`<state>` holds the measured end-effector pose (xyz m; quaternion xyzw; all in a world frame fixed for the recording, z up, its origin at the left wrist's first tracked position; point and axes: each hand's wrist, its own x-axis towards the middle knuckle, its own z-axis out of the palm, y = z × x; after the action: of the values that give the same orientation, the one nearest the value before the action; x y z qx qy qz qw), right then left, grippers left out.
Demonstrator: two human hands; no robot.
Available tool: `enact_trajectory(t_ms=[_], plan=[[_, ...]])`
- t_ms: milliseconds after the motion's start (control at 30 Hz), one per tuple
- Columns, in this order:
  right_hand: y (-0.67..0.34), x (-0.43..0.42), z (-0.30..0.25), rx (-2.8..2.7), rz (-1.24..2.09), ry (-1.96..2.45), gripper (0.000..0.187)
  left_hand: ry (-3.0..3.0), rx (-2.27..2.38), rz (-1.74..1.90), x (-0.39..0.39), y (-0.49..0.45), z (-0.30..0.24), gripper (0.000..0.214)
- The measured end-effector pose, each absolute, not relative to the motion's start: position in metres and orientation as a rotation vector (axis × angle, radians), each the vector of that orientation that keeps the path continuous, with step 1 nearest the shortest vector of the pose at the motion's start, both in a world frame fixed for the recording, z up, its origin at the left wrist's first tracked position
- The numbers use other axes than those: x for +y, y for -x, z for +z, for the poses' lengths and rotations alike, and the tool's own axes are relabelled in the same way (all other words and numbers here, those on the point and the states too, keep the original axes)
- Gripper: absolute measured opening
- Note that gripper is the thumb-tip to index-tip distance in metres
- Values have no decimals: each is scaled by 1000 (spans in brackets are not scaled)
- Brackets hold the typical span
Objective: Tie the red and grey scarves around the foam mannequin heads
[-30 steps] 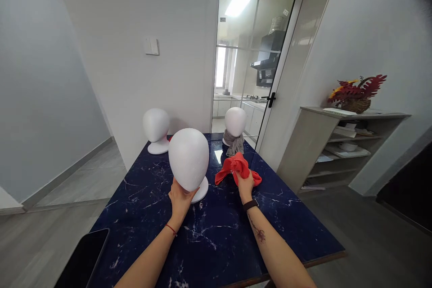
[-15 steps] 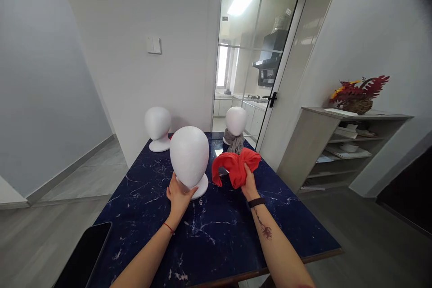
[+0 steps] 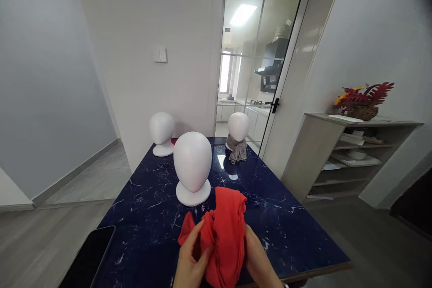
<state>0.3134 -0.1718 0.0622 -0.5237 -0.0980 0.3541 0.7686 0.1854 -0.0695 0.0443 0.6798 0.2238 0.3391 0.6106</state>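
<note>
Both my hands hold a bunched red cloth (image 3: 224, 229) close to me, above the near edge of the dark blue marble table (image 3: 148, 193). My left hand (image 3: 189, 264) grips its left side with fingers curled into the folds. My right hand (image 3: 257, 261) clasps its right side. Just beyond the cloth a white foam mannequin head (image 3: 192, 162) stands upright on its round base, touched by neither hand.
Two more white foam heads stand at the table's far end: a bare foam head (image 3: 162, 128) on the left and a foam head with a grey scarf (image 3: 238, 128) round its neck on the right. A black phone (image 3: 88, 256) lies at the near left corner. A shelf unit (image 3: 340, 153) stands to the right.
My left hand let go of the nearest foam head and joined my right on the red cloth. The cloth came from beside the head toward me.
</note>
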Motion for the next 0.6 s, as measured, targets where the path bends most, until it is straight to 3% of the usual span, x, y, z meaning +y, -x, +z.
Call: enact_trajectory(t_ms=[267,467,600], plan=[[-352,-192,47,-44,281,1125,34,-1363,1030,1083,-19,-135,65,50],[-353,-193,68,-17,295,950,36,-984,1043,1258,5,-124,56,56],[-351,-192,63,4,338,1041,46,-1244,1308,1482,2,-121,53,72]])
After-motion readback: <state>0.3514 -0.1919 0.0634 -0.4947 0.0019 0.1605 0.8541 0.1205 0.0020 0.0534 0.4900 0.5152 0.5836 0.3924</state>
